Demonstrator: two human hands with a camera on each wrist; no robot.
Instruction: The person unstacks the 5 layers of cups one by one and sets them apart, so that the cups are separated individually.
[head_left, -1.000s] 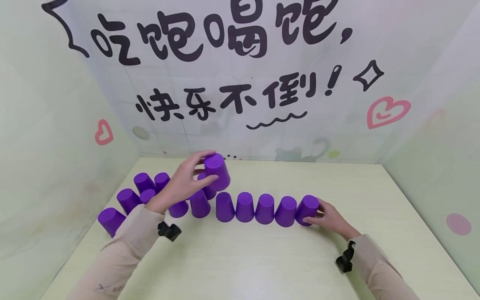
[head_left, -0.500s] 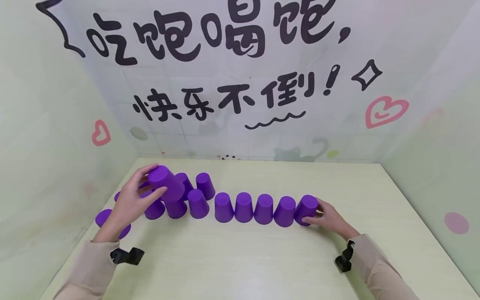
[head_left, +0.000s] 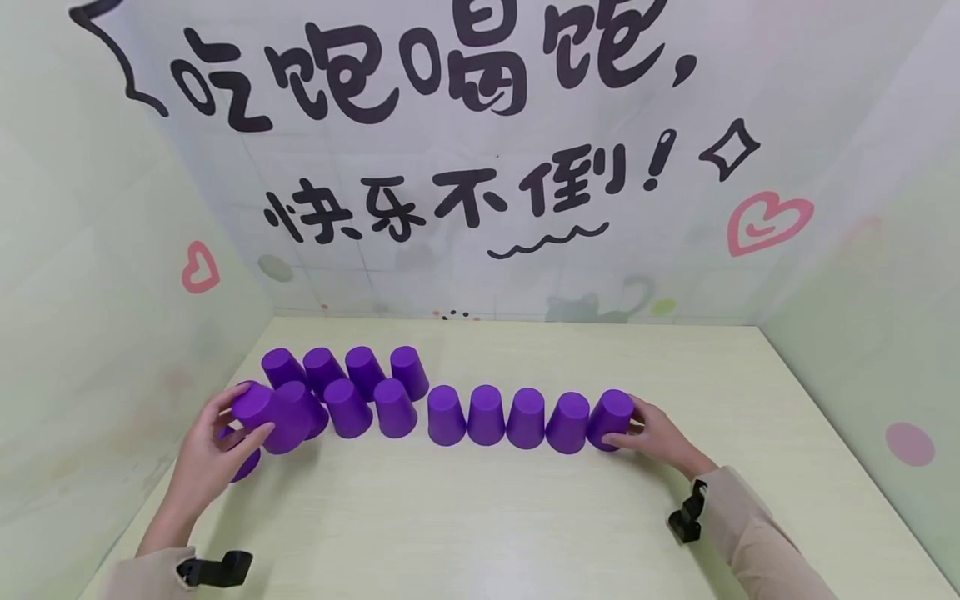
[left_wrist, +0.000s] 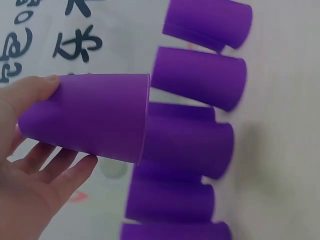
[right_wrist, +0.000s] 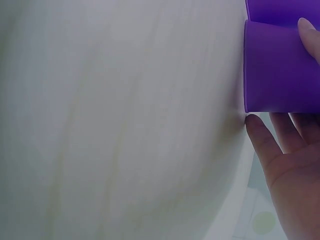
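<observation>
Near the left end of the rows, my left hand (head_left: 206,454) grips an upside-down purple cup (head_left: 258,408), thumb on one side and fingers on the other. In the left wrist view this held cup (left_wrist: 90,115) hangs clear of the surface, its rim facing other purple cups (left_wrist: 200,77). At the right end of the front row, my right hand (head_left: 660,433) has thumb and fingers around the end cup (head_left: 612,417), which stands upside down on the table. The right wrist view shows that cup (right_wrist: 282,67) between the thumb and fingers (right_wrist: 265,140).
Several upside-down cups (head_left: 487,415) stand side by side in the front row on the pale table (head_left: 480,517). Behind its left part stands a shorter row of cups (head_left: 408,372). A printed backdrop (head_left: 450,283) rises behind the table.
My left hand has carried its cup leftward and down, from above the middle to the left end, uncovering cups in the back row. My right hand has stayed at the end cup.
</observation>
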